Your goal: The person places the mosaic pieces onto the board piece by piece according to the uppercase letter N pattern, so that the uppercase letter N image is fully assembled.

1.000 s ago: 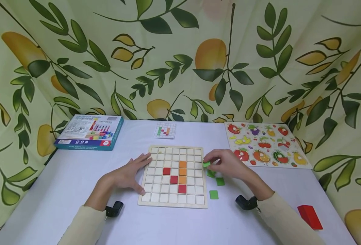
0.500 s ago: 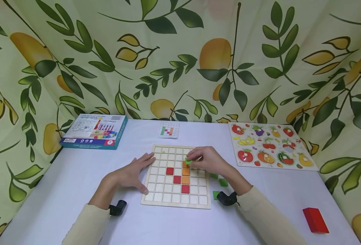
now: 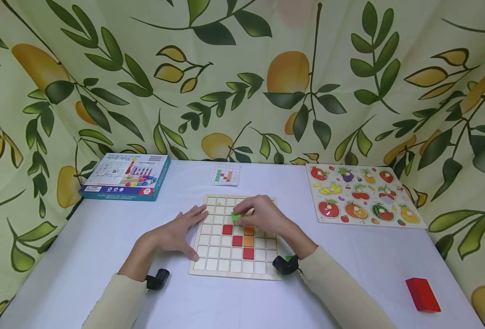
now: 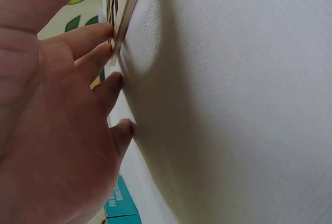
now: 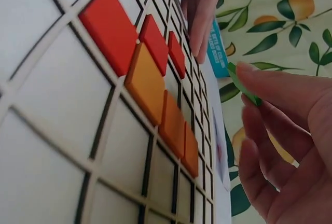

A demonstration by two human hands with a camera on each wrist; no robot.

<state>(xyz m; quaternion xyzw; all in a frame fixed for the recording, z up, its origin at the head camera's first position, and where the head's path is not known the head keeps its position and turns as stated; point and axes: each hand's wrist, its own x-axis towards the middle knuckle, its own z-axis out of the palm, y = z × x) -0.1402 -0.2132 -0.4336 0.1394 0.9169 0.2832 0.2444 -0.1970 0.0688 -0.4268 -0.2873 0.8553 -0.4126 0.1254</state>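
A wooden grid board (image 3: 234, 276) lies on the white table, with red tiles (image 3: 227, 229) and orange tiles (image 3: 248, 241) in some cells. The right hand (image 3: 264, 214) pinches a green tile (image 3: 236, 217) above the upper part of the board; in the right wrist view the green tile (image 5: 245, 84) is tilted between thumb and fingers of the right hand (image 5: 290, 130). Spread along the board's left edge, the left hand (image 3: 174, 234) touches it with thumb and fingertips. The left wrist view has the left hand's fingers (image 4: 96, 45) at the board's rim (image 4: 126, 16).
A small pattern card (image 3: 225, 175) lies behind the board. At the back left is a teal-edged box (image 3: 125, 178), at the back right a fruit puzzle board (image 3: 363, 196). A red block (image 3: 423, 295) lies at the right; a green tile (image 3: 289, 258) is partly covered by the right wrist.
The right hand has carried the green tile leftward from beside the board's right edge to over its upper middle. The left hand has stayed at the left edge.
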